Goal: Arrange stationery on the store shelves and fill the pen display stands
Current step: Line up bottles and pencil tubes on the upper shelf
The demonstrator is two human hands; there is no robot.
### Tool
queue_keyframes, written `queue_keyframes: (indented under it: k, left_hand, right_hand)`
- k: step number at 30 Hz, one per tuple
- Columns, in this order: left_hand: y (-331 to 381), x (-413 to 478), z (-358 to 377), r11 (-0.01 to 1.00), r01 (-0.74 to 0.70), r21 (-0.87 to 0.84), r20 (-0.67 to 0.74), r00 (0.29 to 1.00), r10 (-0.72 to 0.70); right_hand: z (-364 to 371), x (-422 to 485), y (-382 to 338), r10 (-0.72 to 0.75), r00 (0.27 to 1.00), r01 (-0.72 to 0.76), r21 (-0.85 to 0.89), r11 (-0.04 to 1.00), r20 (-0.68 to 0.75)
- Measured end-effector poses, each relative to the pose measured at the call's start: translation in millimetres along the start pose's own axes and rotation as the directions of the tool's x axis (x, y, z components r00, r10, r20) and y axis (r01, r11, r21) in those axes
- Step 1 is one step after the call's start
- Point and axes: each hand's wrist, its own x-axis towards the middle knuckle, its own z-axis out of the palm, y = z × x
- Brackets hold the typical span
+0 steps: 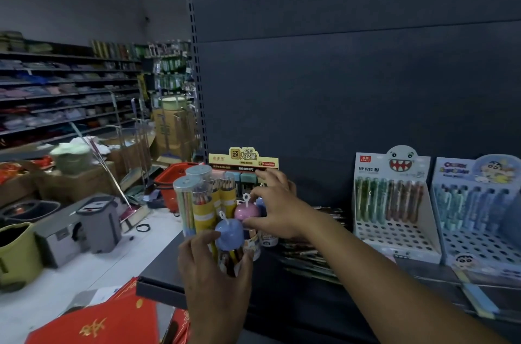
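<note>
While the left hand wraps its fingers round the clear body of a blue-capped pencil tube at the front of the dark shelf, the right hand reaches to a pink-capped tube just behind it. Its thumb lies below the cap and its forefinger above, in what reads as a light pinch.

Step in hand, as judged: grouping the small capped tubes at the left end of the shelf. They go in front of the tall clear tubes of coloured pencils and the yellow-headed display box. Both held tubes are upright or nearly so. Whether the blue-capped one rests on the shelf or is lifted cannot be told, as the hand covers its base.

Next move, as judged: set each tube down in a free spot beside its neighbours. This calls for a steady, upright lowering, since the tubes are narrow and closely packed, and a nudge could topple several. A second blue cap shows behind the right fingers and crowds that spot.

To the right, loose pens lie flat on the shelf between the tubes and a white monster-faced pen stand. A blue cartoon pen stand is beside it. Both stands hold pens in their rear rows and show open holes in front, so filling is not finished.

Off the shelf are a red basket, a grey bucket and red boxes.
</note>
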Motion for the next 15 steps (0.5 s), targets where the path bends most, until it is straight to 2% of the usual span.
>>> queue_keyframes:
  k: [2,6,10,13,15]
  left_hand:
    - [2,0,0,1.000,0.004,0.002,-0.006,1.000,-0.004]
    - [3,1,0,0.999,-0.041,-0.009,-0.035,0.999,0.041]
    - [20,-3,0,0.990,-0.123,-0.068,-0.090,0.989,0.117]
    - [48,-5,6,0.965,-0.208,-0.160,-0.042,0.978,0.204]
    - [71,-5,15,0.957,-0.173,-0.233,0.056,0.980,0.191]
  right_hand:
    - [-7,-2,2,-0.024,1.000,0.024,-0.005,1.000,0.003]
    - [-26,-9,6,-0.049,0.995,0.050,0.012,0.999,-0.089]
    - [-62,-26,2,0.037,0.987,-0.022,0.102,0.995,-0.155]
    - [-93,-47,-1,0.067,0.974,-0.039,0.128,0.991,-0.217]
    - [-114,-65,-2,0.104,0.968,-0.065,0.176,0.982,-0.227]
